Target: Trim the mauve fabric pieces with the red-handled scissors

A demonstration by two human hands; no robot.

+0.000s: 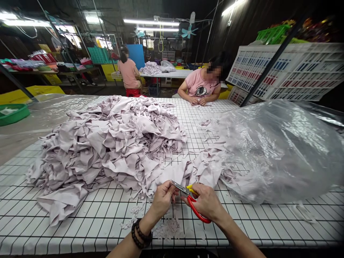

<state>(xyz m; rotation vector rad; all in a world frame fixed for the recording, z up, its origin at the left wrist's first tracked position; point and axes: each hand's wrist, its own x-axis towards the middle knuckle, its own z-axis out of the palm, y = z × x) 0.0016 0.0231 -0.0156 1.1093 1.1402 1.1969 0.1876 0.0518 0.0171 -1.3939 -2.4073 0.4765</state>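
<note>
My right hand (205, 201) is closed around a pair of scissors (192, 206) with one red and one yellow handle. Their metal blades point left, at the fingertips of my left hand (162, 197). That hand, with dark beads on its wrist, is pinched on a pale lilac fabric piece (175, 212); a thin strip of it hangs below the fingers. Just beyond both hands lies more of the same fabric (206, 168). A large heap of fabric pieces (115, 139) covers the left of the table. Small fabric scraps (168, 229) are scattered beneath my hands.
A clear plastic bag (282, 154) with fabric at its mouth spreads over the right of the grid-patterned table (102, 229). Across the table a person in pink (200, 84) handles fabric. White crates (292, 68) are stacked at right; a green basket (13, 114) stands far left.
</note>
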